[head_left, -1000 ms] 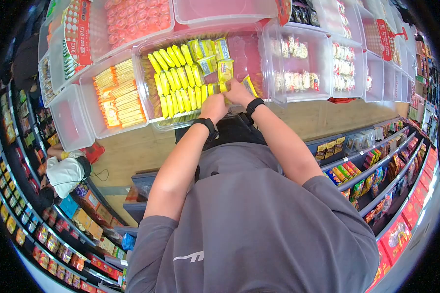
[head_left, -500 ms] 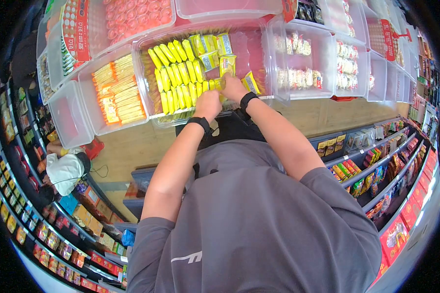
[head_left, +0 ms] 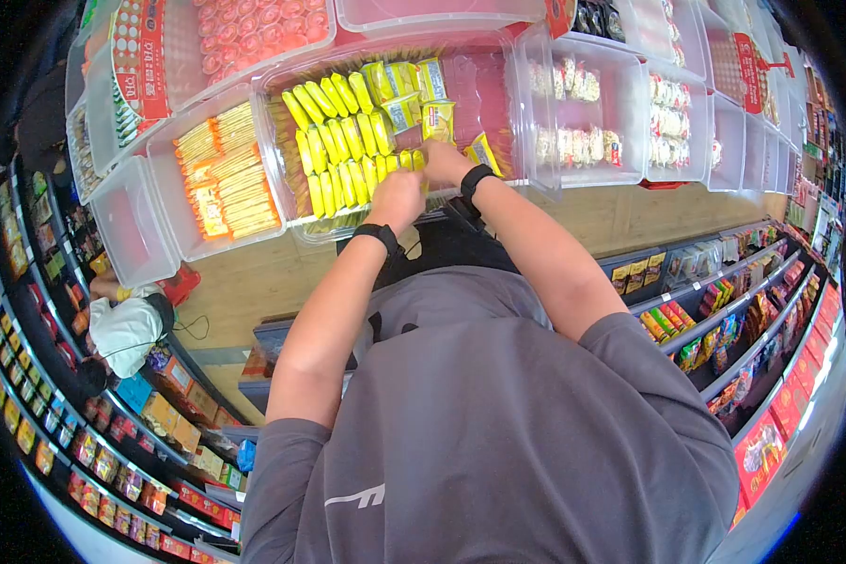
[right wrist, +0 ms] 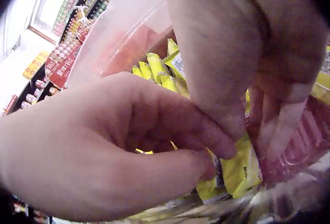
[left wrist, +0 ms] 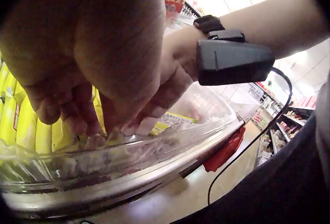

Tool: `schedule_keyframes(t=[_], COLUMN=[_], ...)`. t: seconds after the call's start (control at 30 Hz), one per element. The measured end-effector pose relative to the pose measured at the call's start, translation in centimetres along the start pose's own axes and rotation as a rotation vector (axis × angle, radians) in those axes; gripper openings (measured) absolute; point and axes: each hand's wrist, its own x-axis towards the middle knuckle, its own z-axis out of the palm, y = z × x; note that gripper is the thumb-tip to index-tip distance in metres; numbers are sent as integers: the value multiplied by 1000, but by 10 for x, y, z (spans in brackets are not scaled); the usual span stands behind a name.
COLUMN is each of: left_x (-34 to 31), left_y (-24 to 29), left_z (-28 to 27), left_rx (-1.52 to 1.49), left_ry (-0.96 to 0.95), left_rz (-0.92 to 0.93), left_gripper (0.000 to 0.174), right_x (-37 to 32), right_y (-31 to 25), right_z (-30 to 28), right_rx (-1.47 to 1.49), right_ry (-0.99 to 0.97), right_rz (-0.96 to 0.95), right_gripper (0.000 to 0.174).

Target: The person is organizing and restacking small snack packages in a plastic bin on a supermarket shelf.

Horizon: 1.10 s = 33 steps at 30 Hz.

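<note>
In the head view, yellow packets (head_left: 352, 132) are rowed in a clear tub (head_left: 487, 103) above a tan floor (head_left: 587, 224), near a Chinese-lettered red sign (head_left: 152, 56). From the left wrist, the left hand (left wrist: 98, 41) is seen curled over them, its grip hidden; from the right wrist, one yellow packet (right wrist: 242, 171) is pinched by the right hand (right wrist: 247, 48).

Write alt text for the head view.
A person's left hand and right hand handle yellow packets, most lined up in rows, inside a clear bin. Orange packets lie to its left, white packets to its right.
</note>
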Motion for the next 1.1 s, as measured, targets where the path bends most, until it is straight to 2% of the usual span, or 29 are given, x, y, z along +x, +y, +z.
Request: schedule_keyframes(t=[0.23,0.43,0.63,0.83,0.93,1.03,1.1], left_x=[1,0,-2,3,3,4,5], left_y=[-1,-3,-3,-8,-3,3,5], left_z=[-2,2,-1,2,1,1,1], left_rx=[23,44,38,25,36,56,80], left_ry=[-56,-45,-57,-42,-43,-46,-67], left_rz=[-28,10,24,17,-8,-14,-31], left_gripper=[20,20,20,20,18,17,16], right_x=[0,-17,-19,-16,-27,-25,-23], right_y=[13,1,-3,6,-2,9,24], right_z=[15,7,1,6,-5,-9,-12], right_rx=[92,147,156,218,173,182,130], right_ry=[158,203,131,151,161,227,345], right_rz=[-68,-23,25,-29,14,48,-30], right_gripper=[57,49,47,47,46,46,44])
